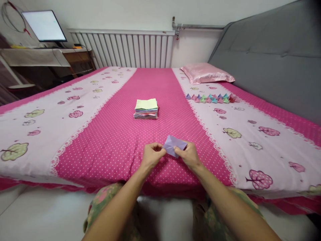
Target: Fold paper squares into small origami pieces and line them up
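Head cam: pinching lilac paper (171, 142), left corner in L hand (153, 154), right side in R hand (190, 155), w/ grips closed; approx. sq., w/ pale creases mid-sheet; held at near side of bed (120, 140).

Both forearms bare, coming up from the frame bottom and converging at center. Left forearm (122, 197) angles inward to the right, right forearm (225, 195) to the left. Left hand (151, 155): fingers curled, thumb and index pinched. Right hand (190, 155): thumb extended inward, pressing down, fingers tucked under, mostly hidden. Hands close, not touching. Knees (102, 202) apart, outside the forearms.
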Demonstrator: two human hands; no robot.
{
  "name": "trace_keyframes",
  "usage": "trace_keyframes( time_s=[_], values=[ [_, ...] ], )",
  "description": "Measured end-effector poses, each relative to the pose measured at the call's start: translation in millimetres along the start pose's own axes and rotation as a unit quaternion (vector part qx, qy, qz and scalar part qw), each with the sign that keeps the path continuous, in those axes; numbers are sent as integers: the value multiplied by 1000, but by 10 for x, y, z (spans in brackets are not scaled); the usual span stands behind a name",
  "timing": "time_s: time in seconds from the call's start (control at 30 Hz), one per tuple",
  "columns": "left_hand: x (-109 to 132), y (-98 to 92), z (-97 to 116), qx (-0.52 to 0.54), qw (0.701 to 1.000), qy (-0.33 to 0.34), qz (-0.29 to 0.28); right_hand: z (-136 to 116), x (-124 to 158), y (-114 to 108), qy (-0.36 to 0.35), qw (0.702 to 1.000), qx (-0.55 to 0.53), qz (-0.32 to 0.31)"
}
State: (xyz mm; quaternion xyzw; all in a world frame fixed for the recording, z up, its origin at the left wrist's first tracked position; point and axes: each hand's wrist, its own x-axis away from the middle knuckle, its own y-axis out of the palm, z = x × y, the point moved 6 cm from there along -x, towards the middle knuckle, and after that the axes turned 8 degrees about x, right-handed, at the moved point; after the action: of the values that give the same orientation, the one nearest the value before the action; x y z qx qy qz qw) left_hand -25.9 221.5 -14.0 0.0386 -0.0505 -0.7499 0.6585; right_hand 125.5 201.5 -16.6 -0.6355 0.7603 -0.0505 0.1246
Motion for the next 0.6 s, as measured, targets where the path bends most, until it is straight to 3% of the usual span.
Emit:
trace_keyframes(
  time_s=[0.27, 0.33, 0.47, 0.53, 0.6],
  values=[
    [-38, -200, 13, 21, 998, -22, 59, 71, -54, -128, 64, 983, -159, 60],
    [-1, -130, 13, 54, 998, -27, 27, 76, -56, -111, 72, 980, -180, 53],
    [107, 159, -1, 130, 987, -43, -88, 50, -17, 15, 71, 977, -200, 3],
    [128, 223, -8, 147, 984, -42, -93, 14, 16, 85, 63, 976, -205, -28],
    [117, 210, -21, 157, 985, -45, -62, -16, 45, 128, 55, 978, -196, -46]
  ],
)
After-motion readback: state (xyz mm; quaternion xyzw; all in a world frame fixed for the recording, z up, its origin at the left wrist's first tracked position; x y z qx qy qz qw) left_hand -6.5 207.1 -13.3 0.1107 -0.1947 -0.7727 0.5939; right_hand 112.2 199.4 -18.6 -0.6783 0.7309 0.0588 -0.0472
